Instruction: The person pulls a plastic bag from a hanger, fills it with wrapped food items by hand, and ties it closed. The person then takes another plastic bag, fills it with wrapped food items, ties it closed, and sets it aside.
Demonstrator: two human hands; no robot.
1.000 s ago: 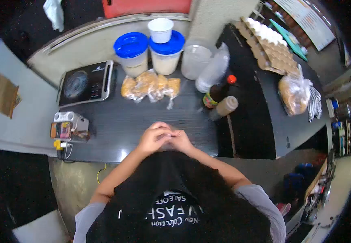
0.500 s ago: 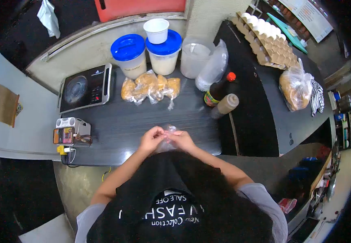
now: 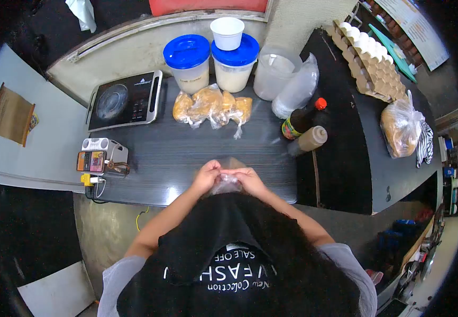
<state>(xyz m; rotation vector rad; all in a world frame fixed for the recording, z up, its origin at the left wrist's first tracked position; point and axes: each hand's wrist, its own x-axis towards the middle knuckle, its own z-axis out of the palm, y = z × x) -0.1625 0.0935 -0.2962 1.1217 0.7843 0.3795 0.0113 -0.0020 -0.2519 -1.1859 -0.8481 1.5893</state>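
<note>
Both hands meet at the front of the dark table (image 3: pixel 186 150), close to my body. My left hand (image 3: pixel 206 177) has its fingers pinched on a clear plastic bag (image 3: pixel 227 185). Against it, my right hand (image 3: pixel 248 179) grips the same bag from the other side. Thin, see-through film shows above and below the fingers; I cannot make out what the bag holds. Beyond the hands lie several tied clear bags of yellow-brown crumbly food (image 3: pixel 208 105).
Behind the bags stand two blue-lidded tubs (image 3: pixel 186 66), one topped by a white cup (image 3: pixel 227 33). An induction cooker (image 3: pixel 125 100) and a small radio (image 3: pixel 113 150) are left. A red-capped bottle (image 3: pixel 300 121), a squeeze bottle (image 3: pixel 312 139) and egg trays (image 3: pixel 369 66) are right.
The view has shifted, so the table's things appear further right and slightly higher. My hands stay together on the bag; its film now spreads out more above and below my fingers.
</note>
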